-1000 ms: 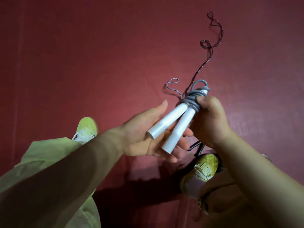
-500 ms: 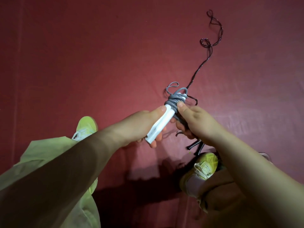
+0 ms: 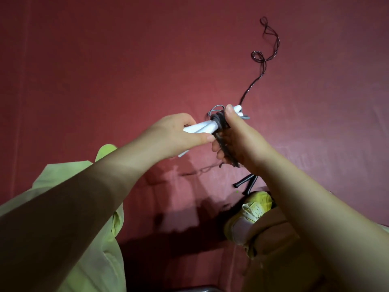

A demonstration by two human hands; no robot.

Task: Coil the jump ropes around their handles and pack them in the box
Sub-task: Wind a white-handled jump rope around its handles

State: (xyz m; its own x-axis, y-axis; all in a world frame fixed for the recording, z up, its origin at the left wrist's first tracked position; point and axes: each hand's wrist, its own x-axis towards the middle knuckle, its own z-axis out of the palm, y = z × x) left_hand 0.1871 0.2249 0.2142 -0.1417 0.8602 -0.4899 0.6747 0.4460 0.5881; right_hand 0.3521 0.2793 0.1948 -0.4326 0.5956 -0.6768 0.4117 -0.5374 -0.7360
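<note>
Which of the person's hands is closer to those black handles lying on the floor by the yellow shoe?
The right hand. It is raised just above the black handles. The left hand grips the white handles farther off to the side.

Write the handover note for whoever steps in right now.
Left hand: grips the white handles, held side by side.
Right hand: grips the grey rope coil wound around them.
Done: grey rope mostly coiled; a short loop sticks out at the far end.
Left: secure it, then coil the dark rope strung out on the red floor, its black handles beside the right shoe. No box in view; nothing packed.
</note>
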